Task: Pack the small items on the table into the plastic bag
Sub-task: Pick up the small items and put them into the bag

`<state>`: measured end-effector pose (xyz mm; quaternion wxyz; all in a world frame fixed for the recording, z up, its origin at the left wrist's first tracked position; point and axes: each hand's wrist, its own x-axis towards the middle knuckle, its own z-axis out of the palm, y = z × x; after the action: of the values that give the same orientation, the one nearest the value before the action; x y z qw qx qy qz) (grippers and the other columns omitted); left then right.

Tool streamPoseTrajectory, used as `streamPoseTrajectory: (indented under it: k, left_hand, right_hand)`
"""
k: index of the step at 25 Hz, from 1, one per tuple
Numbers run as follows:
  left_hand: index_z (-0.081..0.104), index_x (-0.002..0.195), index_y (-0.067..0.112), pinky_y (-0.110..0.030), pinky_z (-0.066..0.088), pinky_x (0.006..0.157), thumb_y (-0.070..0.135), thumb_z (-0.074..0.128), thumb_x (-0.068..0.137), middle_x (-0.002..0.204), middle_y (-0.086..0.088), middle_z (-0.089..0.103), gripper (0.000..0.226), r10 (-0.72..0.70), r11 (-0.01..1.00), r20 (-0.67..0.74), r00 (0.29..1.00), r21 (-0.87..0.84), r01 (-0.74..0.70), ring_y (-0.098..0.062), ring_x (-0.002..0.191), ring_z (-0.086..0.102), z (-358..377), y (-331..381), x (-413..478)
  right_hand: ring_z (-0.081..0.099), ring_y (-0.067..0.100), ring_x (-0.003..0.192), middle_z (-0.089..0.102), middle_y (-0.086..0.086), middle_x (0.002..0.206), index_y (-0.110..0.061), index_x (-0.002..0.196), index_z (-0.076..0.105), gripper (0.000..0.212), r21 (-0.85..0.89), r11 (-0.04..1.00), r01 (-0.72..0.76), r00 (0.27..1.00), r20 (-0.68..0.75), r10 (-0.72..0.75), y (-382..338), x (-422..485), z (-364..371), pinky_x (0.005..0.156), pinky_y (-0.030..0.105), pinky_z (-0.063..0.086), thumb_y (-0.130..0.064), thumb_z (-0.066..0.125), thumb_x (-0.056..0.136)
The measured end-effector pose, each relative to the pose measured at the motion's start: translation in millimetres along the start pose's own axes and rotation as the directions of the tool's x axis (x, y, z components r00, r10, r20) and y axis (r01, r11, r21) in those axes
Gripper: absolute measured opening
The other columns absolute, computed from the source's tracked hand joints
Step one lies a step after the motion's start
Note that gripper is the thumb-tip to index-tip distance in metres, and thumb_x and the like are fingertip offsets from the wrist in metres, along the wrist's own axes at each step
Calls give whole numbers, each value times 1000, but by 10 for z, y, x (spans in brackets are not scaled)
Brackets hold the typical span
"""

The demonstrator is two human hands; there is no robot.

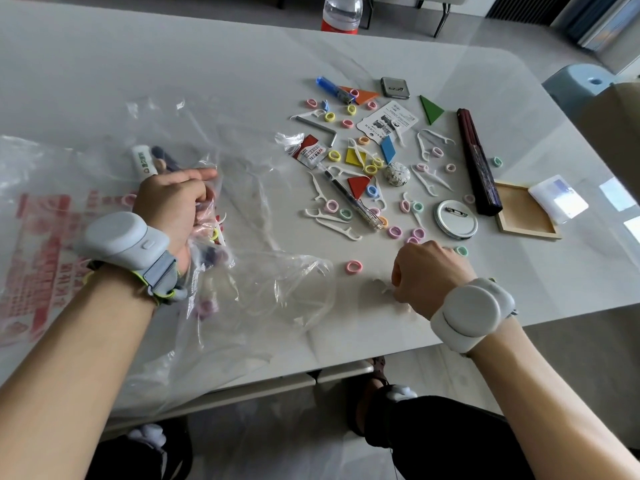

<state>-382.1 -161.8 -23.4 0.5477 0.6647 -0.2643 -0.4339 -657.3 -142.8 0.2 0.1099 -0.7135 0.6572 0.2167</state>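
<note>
**Bag gripped on the left, loose bits spread to the right**

The pale table (207,64) fills most of my feed. Across its left half lies the clear plastic bag (277,292), crumpled, with red print on its far left side. The left hand (173,202) has its fingers curled round a bunched fold of the bag, thumb stretched out along the top. A white tube (143,161) and a few hair rings (214,233) show through the plastic around it.

The right hand (429,271) is down near the table's front edge, just right of the bag's mouth, knuckles up and fingers curled under. A white sliver shows at its fingertips, but I cannot tell whether it is pinched or merely lying there. Each wrist wears a grey band (121,237).

The things to pack lie scattered beyond the right hand, to the right of the bag. A dark folded fan (478,164) runs along the scatter's right side, its near end beside a wooden frame (519,220). A round badge (456,219) rests pin side up just left of that frame. A clear pen (353,199) lies slantwise in the middle, among flat coloured tiles (430,109), white floss picks (332,220) and more hair rings. One pink ring (353,267) lies alone between the bag's mouth and the right hand
</note>
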Motion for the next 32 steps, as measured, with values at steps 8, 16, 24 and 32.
streamPoseTrajectory:
  k: [8, 16, 24, 32]
  left_hand:
    - [70, 72, 20, -30, 44, 59, 7, 46, 56, 78, -12, 59, 31, 8, 1000, 11, 1000, -11, -8, -27, 74, 44, -15, -2, 30]
    - [71, 97, 5, -12, 29, 37, -9, 44, 75, 55, -9, 50, 38, 12, 999, 0, 1000, -34, -12, -11, 36, 31, -79, 49, 19]
    - [68, 97, 5, -16, 24, 38, -10, 41, 78, 74, -15, 51, 37, -18, 998, 62, 998, -55, 21, -11, 37, 32, -123, 73, 0]
    - [69, 98, 2, -15, 22, 38, -9, 42, 75, 46, 3, 51, 38, -4, 998, 29, 1000, -68, 6, -9, 36, 30, -140, 56, 65]
  right_hand:
    - [57, 25, 73, 59, 2, 80, -20, 81, 63, 13, 36, 999, -19, 999, -45, 20, -50, 93, -86, 56, 26, 41, -30, 66, 75]
    - [70, 17, 67, 72, 5, 78, -6, 91, 63, 5, 906, 373, 199, 957, -98, -274, -713, 265, -312, 68, 26, 60, -9, 59, 91]
    - [68, 28, 91, 68, 23, 106, 2, 115, 64, 25, 984, 157, 79, 909, -7, -416, -1253, 325, -183, 90, 31, 55, -8, 56, 93]
    - [59, 6, 65, 68, -5, 78, -21, 91, 72, 14, 695, 665, 272, 957, -269, -111, -716, 459, -290, 67, 24, 50, -12, 68, 82]
